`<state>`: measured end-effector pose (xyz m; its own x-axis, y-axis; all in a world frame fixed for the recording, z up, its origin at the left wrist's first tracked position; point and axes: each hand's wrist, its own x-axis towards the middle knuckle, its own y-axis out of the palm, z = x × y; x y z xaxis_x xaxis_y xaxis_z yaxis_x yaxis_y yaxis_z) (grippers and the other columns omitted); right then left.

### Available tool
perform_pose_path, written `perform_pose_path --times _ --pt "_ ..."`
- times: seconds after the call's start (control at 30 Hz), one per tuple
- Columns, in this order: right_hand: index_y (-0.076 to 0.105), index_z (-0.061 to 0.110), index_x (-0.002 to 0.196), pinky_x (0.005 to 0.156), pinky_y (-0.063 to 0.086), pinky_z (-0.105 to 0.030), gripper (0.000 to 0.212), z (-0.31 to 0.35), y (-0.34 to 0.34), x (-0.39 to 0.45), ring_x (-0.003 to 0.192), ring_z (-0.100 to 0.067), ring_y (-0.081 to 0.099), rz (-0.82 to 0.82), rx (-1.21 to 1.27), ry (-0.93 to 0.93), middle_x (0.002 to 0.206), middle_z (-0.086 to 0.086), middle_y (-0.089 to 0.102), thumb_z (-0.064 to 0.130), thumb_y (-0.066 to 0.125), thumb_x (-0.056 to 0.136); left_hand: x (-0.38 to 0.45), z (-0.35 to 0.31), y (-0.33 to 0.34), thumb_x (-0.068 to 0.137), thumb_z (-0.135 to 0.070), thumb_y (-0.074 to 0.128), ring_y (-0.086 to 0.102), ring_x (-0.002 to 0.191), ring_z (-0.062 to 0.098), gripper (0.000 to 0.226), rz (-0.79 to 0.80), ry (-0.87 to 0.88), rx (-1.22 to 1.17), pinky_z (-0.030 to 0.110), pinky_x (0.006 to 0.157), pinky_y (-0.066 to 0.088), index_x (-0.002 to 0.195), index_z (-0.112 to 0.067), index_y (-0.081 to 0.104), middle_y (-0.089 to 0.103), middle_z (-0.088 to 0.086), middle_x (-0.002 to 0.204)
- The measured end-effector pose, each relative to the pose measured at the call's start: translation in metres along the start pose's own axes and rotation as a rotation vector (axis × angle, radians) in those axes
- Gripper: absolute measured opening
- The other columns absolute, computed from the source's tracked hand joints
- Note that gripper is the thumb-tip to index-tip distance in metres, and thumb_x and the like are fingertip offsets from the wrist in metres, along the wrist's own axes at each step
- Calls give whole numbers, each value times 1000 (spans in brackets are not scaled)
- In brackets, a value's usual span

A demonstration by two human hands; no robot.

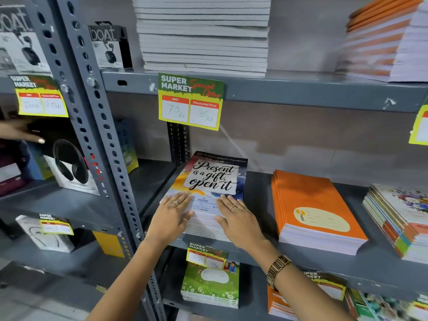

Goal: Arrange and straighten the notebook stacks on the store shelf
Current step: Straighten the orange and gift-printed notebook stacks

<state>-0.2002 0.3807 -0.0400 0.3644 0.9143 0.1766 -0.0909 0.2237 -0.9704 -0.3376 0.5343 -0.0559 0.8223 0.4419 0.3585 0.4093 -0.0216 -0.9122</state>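
A stack of notebooks with a "Present is a gift, open it" cover lies on the middle grey shelf. My left hand rests flat on the stack's near left corner, fingers spread, thumb at the front edge. My right hand lies flat on the near right corner, palm down, with a watch on the wrist. Both hands press on the top cover and grip nothing. To the right sit an orange notebook stack and a floral multicoloured stack.
A tall white-edged notebook stack and an orange-striped stack stand on the upper shelf. A green notebook stack lies on the lower shelf. A price tag hangs above. Headphone boxes fill the left rack, where another person's hand reaches.
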Motion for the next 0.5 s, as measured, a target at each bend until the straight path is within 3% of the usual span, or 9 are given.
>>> perform_pose_path --times 0.1,0.27,0.37,0.5 --pt "20 17 149 114 -3 -24 109 -2 1 0 147 -17 12 -3 17 -6 159 -1 19 60 -23 59 -3 -4 1 85 -36 36 60 117 29 51 -35 -6 43 28 99 24 120 -8 61 66 12 123" --pt "21 17 149 119 4 -29 110 -2 1 -1 147 -16 13 -16 18 -8 158 0 20 62 -23 59 -3 -5 2 85 -34 37 63 113 29 49 -50 -19 76 30 97 24 117 -9 63 68 10 119" --pt "19 19 149 119 3 -27 108 -3 1 -2 147 -14 11 -12 34 -9 159 2 17 61 -21 59 -3 -5 2 88 -40 33 60 116 29 52 -27 -28 44 29 98 23 119 -9 62 67 10 122" --pt "19 19 149 115 -1 -23 106 -4 1 -1 147 -13 11 -35 33 -25 159 2 17 61 -21 60 -3 -2 3 93 -52 13 59 118 27 68 -34 0 21 30 100 26 120 -12 61 66 8 123"
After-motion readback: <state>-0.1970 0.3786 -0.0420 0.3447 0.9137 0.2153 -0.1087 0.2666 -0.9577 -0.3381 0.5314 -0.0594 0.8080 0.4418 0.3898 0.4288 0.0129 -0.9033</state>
